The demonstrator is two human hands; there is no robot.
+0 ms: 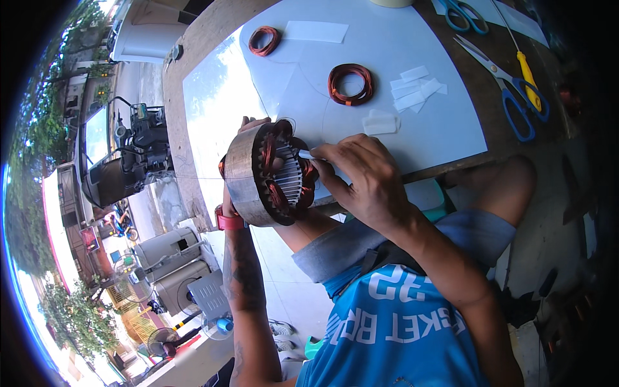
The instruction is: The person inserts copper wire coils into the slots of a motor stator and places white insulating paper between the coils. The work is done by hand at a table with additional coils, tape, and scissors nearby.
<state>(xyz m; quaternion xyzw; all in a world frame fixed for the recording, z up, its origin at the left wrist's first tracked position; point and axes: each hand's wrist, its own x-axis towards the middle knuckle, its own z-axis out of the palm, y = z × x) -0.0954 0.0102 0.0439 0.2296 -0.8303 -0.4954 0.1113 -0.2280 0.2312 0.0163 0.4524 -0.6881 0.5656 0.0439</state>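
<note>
A ring-shaped motor stator (243,169) with a grey metal shell and copper windings is held on its side at the table's near edge. My left hand (253,122) is wrapped round its far side; only some fingertips and the wrist with a red band show. Between the thumb and forefinger of my right hand (367,180) is a small white insulation strip (305,155), its end at the stator's slotted opening. How far the strip sits in a slot I cannot tell. Copper wire loops (276,193) bulge out around the slots.
On the white sheet (296,84) lie two copper wire coils (351,84), a long white strip (316,32), loose cut strips (418,89) and a small stack of strips (380,123). To the right are blue-handled scissors (509,90), a yellow screwdriver (529,80) and teal-handled scissors (465,18).
</note>
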